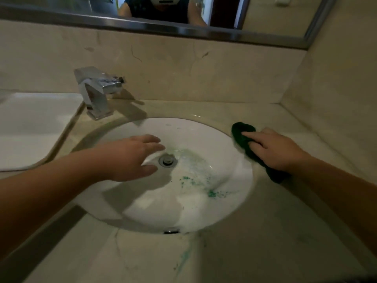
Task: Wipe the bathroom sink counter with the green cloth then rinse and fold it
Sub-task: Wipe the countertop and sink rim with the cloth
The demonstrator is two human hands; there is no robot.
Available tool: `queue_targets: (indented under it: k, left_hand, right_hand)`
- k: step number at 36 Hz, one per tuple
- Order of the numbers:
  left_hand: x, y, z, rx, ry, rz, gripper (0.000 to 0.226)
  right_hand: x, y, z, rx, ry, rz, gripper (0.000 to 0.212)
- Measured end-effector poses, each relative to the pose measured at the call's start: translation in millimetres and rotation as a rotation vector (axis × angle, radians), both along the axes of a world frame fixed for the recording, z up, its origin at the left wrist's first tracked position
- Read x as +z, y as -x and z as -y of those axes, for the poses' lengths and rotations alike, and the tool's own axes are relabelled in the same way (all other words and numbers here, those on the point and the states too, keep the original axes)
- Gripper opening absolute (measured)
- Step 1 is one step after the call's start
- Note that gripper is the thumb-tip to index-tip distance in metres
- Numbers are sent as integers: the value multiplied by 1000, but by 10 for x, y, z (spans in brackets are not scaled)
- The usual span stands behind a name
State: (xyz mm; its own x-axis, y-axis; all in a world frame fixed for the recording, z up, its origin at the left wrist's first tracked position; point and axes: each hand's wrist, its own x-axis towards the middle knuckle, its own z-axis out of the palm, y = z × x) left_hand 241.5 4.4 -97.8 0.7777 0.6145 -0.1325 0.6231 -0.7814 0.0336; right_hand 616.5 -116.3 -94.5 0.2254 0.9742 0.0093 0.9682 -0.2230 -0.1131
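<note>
The green cloth [241,137] lies bunched on the beige counter [265,231] at the right rim of the white round sink [204,205]. My right hand [273,149] presses down on it with straight fingers, covering its middle. My left hand [132,158] hovers over the basin beside the chrome drain [167,160], fingers loosely spread and holding nothing. Green specks and a green streak mark the basin floor and the counter's front edge.
A square chrome faucet [98,90] stands at the sink's back left. A white tray-like surface [30,127] lies on the far left. Beige tiled walls close in behind and to the right, with a framed mirror [163,29] above.
</note>
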Motion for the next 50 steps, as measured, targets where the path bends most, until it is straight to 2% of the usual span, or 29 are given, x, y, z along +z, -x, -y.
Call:
queue_targets:
  k: [3,5,7,10,15,18,20,23,26,29,34,39,44,46,50]
  left_hand:
    - [5,-122,319,-83,48,-4,66]
    - [16,-178,524,-123,94,11,72]
    - [25,-211,726,-157,137,42,81]
    - [-4,-223,993,-216,182,54,74]
    - [-106,-203,1122,-209,213,61,64]
    - [-153,-192,1123,-189,186,69,60]
    - [-161,-207,1121,-167,188,47,57]
    - [-121,-258,1125,-131,180,10,58]
    - [-54,-243,1155,-110,158,6,62]
    - [45,-172,1226,-106,102,3,64]
    - [236,44,1434,-56,101,34,68]
    - [330,299,1629,-10,109,-10,87]
    - [267,521,1846,-44,169,-57,115]
    - [192,532,1892,-61,137,-76,121]
    - [90,461,1900,-68,82,-56,116]
  right_hand:
    - [155,314,247,218,63,-48,39]
    - [331,331,430,240,-38,-103,37]
    - [498,183,629,154,-214,-130,35]
    - [642,-233,912,-81,-342,-72,35]
    - [246,-783,1206,-460,-114,27,40]
    - [3,-622,1166,-537,-51,86,46]
    - [2,-280,1053,-450,-31,139,48]
    - [39,323,825,-159,-15,167,44]
    - [130,734,599,108,-34,22,42]
    - [364,877,602,212,-141,-90,34]
    - [867,807,1124,353,-259,-179,21]
    - [730,823,1759,560,-198,-100,29]
    - [117,911,1972,734,107,33,52]
    - [-4,928,1879,739,129,10,53]
    - [38,941,1550,549,87,-110,44]
